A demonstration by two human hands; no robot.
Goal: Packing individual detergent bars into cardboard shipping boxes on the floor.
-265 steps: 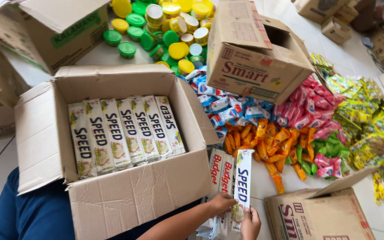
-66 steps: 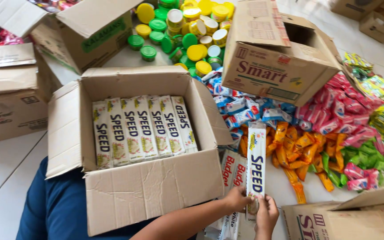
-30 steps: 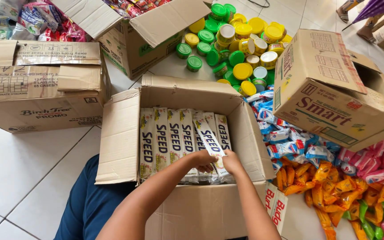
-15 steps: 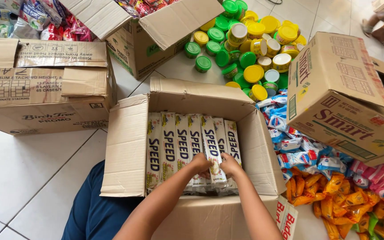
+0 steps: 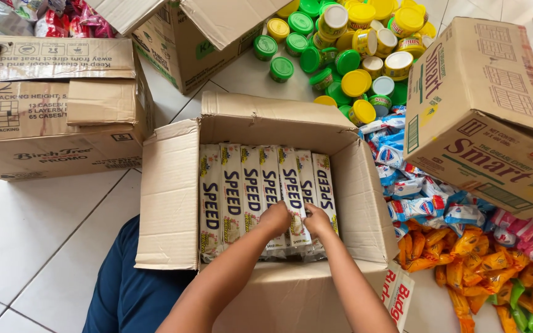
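Observation:
An open cardboard box (image 5: 171, 197) stands in front of me on the white tiled floor. Inside lies a row of several long white and green bar packs (image 5: 242, 185), side by side. My left hand (image 5: 276, 219) and my right hand (image 5: 317, 221) are both down in the box. They press together on one bar pack (image 5: 292, 185) in the right part of the row, at its near end. The fingers of both hands are curled on that pack.
A closed brown carton (image 5: 50, 123) lies left, another open carton (image 5: 186, 31) behind. Green and yellow lidded tubs (image 5: 353, 43) are heaped at the back. A large printed carton (image 5: 482, 117) sits right, above blue, orange, red and green sachets (image 5: 451, 246).
I carried a bar pack from the right of the box into it and set it in the row. Both hands now press it down, and my view has shifted left.

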